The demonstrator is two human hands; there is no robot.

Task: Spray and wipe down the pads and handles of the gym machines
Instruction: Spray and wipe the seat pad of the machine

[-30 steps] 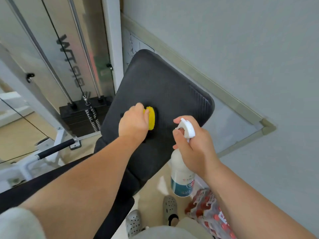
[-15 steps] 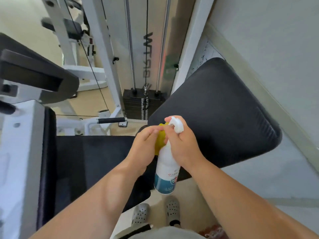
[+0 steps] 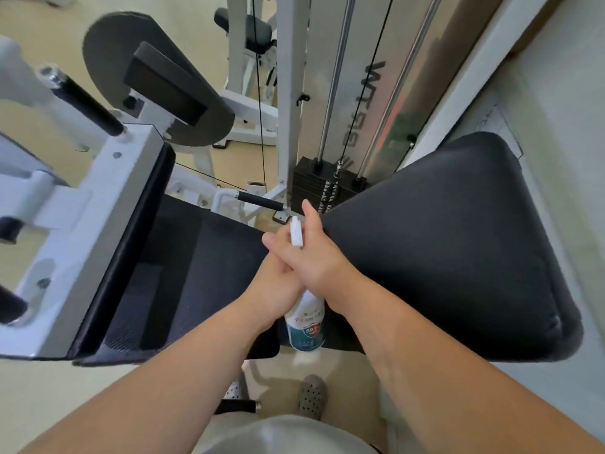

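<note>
My right hand [image 3: 314, 257] grips the neck of a white spray bottle [image 3: 306, 322], whose nozzle sticks up beside the straight index finger. My left hand [image 3: 271, 290] lies pressed against the bottle, partly under the right hand, so its grip is hidden. No yellow sponge shows. Both hands hover over the gap between the black seat pad [image 3: 203, 273] on the left and the large black back pad [image 3: 458, 240] on the right. A short black handle [image 3: 262, 202] sticks out just beyond the hands.
A black weight stack [image 3: 307, 188] with steel guide rods and cables stands behind the pads. A white machine frame [image 3: 98, 198] and a round black pad [image 3: 108, 54] lie to the left. A grey wall runs along the right. My shoes [image 3: 312, 396] are on the beige floor.
My left hand left the back pad and came against the bottle; the yellow sponge went out of sight. My view swung left, bringing the seat pad and white frame in.
</note>
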